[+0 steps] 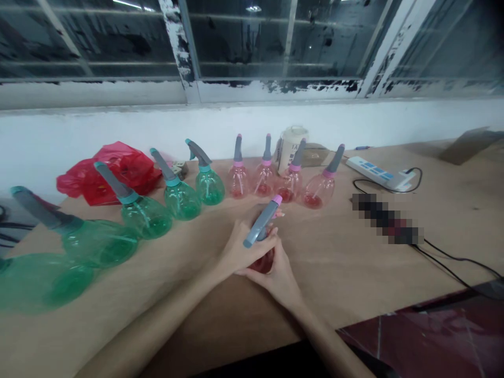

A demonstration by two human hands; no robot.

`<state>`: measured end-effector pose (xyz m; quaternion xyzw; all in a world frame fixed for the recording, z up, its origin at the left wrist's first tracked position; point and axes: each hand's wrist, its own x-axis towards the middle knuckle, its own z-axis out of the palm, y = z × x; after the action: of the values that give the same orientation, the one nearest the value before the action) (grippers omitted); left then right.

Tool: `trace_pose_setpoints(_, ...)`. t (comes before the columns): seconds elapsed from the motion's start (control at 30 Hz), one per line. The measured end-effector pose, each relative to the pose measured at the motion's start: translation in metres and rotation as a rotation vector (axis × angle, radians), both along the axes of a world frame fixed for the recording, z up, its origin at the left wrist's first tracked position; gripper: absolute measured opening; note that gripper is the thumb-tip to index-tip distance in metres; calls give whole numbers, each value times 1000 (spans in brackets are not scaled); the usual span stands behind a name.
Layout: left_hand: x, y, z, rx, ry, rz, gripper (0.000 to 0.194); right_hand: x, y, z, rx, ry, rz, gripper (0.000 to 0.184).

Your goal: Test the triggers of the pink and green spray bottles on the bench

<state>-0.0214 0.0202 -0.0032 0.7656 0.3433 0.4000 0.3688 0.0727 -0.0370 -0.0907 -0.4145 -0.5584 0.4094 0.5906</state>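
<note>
So beyond the hands there's a big window (pixel 244 47) with badly peeling paint on its frame, and below it a tan counter (pixel 315 247) running under everything. Five green spray bottles (pixel 146 216) curve away on the left side of the hands, the nearest one cut off at the edge of view. A crumpled red bag (pixel 108 176) sits behind them. Straight ahead of the hands are four pink spray bottles (pixel 238 181), with a white canister (pixel 294 149) just behind. Off to the right and farther out, a white power strip (pixel 378 173).

Both hands are closed around one reddish spray bottle (pixel 262 224), grey head, pink tip: left hand (pixel 238 247) wrapped up near the neck, right hand (pixel 282 273) cupping the body lower down. Can't tell if its base touches the counter.
</note>
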Motion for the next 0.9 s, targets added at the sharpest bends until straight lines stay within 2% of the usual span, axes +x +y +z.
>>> trace_pose_setpoints(0.1, 1, 0, 4, 15, -8, -36, 32, 1, 0, 3, 12, -18, 6, 82)
trace_pose_setpoints(0.3, 4, 2, 8, 70, 57, -21, 22, 2, -1, 7, 19, -24, -7, 87)
trace_pose_setpoints(0.57, 4, 3, 1, 28, 122, 9, 6, 1, -1, 8, 37, -11, -2, 82)
trace_pose_setpoints(0.7, 2, 1, 2, 74, 64, 17, 17, 1, 0, 3, 29, -36, -1, 83)
trace_pose_setpoints(0.9, 0, -1, 4, 150, 40, -9, 29, -3, 0, 3, 40, 114, 40, 76)
